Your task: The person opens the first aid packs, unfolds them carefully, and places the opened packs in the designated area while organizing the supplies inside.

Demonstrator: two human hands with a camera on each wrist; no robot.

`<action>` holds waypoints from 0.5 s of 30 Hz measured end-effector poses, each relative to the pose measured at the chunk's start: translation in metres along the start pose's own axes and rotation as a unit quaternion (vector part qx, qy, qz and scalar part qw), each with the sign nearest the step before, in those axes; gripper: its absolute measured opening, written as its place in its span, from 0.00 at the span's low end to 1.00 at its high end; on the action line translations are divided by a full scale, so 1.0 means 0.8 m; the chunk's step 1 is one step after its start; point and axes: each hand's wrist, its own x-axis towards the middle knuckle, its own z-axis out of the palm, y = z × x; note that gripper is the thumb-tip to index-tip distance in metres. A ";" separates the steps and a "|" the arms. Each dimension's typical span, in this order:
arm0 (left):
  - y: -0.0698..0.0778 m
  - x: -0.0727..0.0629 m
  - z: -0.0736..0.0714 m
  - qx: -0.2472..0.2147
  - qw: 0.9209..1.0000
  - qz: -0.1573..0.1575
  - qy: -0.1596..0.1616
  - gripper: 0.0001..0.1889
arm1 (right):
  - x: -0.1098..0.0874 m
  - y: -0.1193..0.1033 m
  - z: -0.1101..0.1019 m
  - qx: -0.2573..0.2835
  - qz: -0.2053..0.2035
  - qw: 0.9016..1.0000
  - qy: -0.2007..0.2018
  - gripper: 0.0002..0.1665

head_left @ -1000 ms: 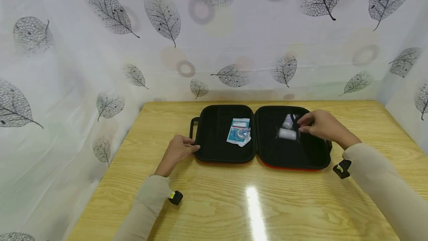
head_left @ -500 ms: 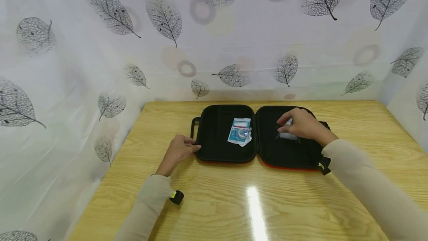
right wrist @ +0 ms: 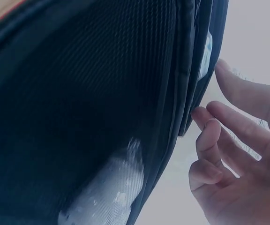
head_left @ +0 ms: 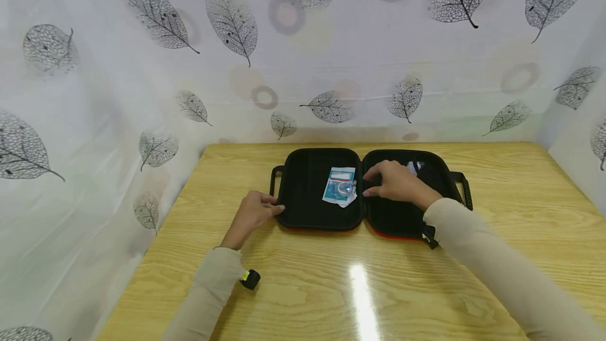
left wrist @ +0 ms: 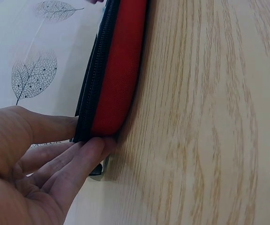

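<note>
An unzipped case, red outside and black inside, lies spread flat on the table; its left half [head_left: 303, 188] and right half [head_left: 402, 220] join at a central hinge. My left hand [head_left: 253, 214] pinches the near-left corner of the case rim, thumb above and fingers below, against the red side [left wrist: 121, 70]. My right hand [head_left: 397, 183] hovers over the right half by the hinge, thumb and fingers parted, holding nothing. Just left of it, a teal-and-white packet [head_left: 333, 183] lies under a clear-wrapped ring-shaped roll [head_left: 345, 189]. A plastic-wrapped white roll [right wrist: 107, 197] shows in the right wrist view.
Behind my right hand, a small white bottle [head_left: 415, 166] is partly hidden in the right half. Carry handles stick out at the left [head_left: 273, 179] and right [head_left: 466, 191] of the case. A leaf-printed sheet [head_left: 303, 78] hangs behind the wooden table [head_left: 303, 288].
My right hand has moved left from over the white bottle and wrapped roll to beside the hinge, covering the roll in the head view. My left hand has stayed at the corner.
</note>
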 end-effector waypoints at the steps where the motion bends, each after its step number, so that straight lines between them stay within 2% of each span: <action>1: 0.000 0.000 0.000 0.001 1.000 0.000 0.000 0.19 | 0.003 -0.003 0.002 -0.001 0.000 1.000 -0.003 0.22; 9: -0.001 0.001 0.001 -0.002 1.000 -0.003 0.000 0.20 | 0.018 -0.022 0.015 -0.007 0.010 1.000 -0.015 0.28; 15: -0.001 0.002 0.002 0.004 1.000 -0.002 0.001 0.21 | 0.028 -0.025 0.026 -0.017 0.015 1.000 -0.020 0.30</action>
